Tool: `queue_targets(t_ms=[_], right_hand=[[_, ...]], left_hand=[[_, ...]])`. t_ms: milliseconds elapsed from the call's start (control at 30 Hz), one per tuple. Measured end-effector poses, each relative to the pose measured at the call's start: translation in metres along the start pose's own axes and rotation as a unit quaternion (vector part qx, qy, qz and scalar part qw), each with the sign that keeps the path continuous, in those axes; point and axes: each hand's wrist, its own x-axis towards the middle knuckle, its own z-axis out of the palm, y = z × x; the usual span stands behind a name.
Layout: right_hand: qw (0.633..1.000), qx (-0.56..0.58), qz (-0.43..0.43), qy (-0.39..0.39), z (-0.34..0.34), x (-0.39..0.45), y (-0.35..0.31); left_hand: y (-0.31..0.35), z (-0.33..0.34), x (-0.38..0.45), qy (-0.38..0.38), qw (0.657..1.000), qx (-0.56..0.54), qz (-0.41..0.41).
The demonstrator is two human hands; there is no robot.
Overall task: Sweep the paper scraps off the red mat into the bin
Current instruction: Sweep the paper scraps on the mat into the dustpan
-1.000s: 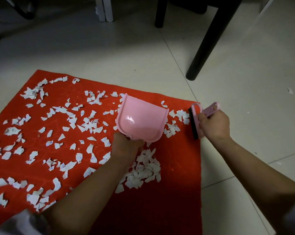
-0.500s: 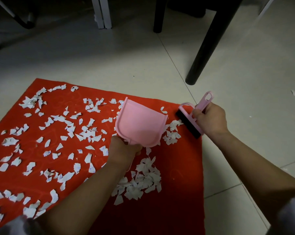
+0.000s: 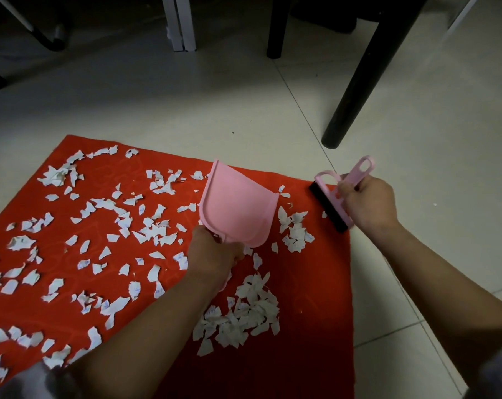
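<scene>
A red mat (image 3: 316, 283) lies on the tiled floor, strewn with white paper scraps (image 3: 123, 220). A denser pile of scraps (image 3: 244, 315) sits near its right side, and a small cluster (image 3: 296, 231) lies just right of the dustpan. My left hand (image 3: 215, 254) grips the handle of a pink dustpan (image 3: 238, 205), which is tilted up on the mat with its mouth facing right. My right hand (image 3: 368, 203) holds a pink hand brush (image 3: 330, 200) with black bristles at the mat's far right edge. No bin is in view.
A black furniture leg (image 3: 356, 82) stands on the floor beyond the brush. White legs (image 3: 180, 21) and another black leg (image 3: 275, 30) stand further back. Pale tiles (image 3: 417, 283) border the mat on the right.
The brush has swung from the mat's right edge up toward its far corner, its handle now tilted up. The dustpan stays held in about the same spot.
</scene>
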Motion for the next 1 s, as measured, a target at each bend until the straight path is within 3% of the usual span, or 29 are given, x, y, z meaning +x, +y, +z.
queue_targets(t_ms=[100, 267, 367, 467, 600, 800, 867, 933, 1000], right_hand=[[0.999, -0.042, 0.023, 0.012, -0.003, 0.006, 0.008], [0.994, -0.091, 0.025, -0.051, 0.007, 0.003, 0.009], [0.996, -0.044, 0.025, -0.077, 0.007, 0.003, 0.004], [0.998, 0.033, 0.033, -0.044, 0.003, 0.004, 0.000], [1.000, -0.006, 0.027, -0.004, 0.002, 0.006, 0.001], [0.985, -0.111, -0.023, -0.130, 0.013, -0.005, -0.003], [0.989, -0.053, -0.011, -0.141, 0.009, -0.004, -0.007], [0.993, 0.048, 0.030, -0.102, 0.004, -0.001, -0.012], [0.996, 0.059, 0.031, -0.055, 0.004, 0.004, -0.017]], left_hand=[[-0.001, 0.002, 0.004, 0.007, 1.000, -0.001, 0.013], [-0.001, 0.005, 0.007, 0.005, 1.000, -0.007, 0.011], [0.000, 0.007, 0.007, 0.003, 1.000, -0.007, 0.009], [0.000, 0.007, 0.008, 0.005, 1.000, -0.006, 0.007], [-0.001, 0.007, 0.007, 0.003, 1.000, -0.011, 0.007], [0.000, 0.008, 0.006, 0.006, 1.000, -0.024, 0.005], [-0.001, 0.008, 0.007, 0.005, 1.000, -0.024, 0.004], [-0.003, 0.007, 0.009, 0.009, 1.000, -0.022, 0.004], [-0.005, 0.005, 0.012, 0.014, 1.000, -0.021, 0.000]])
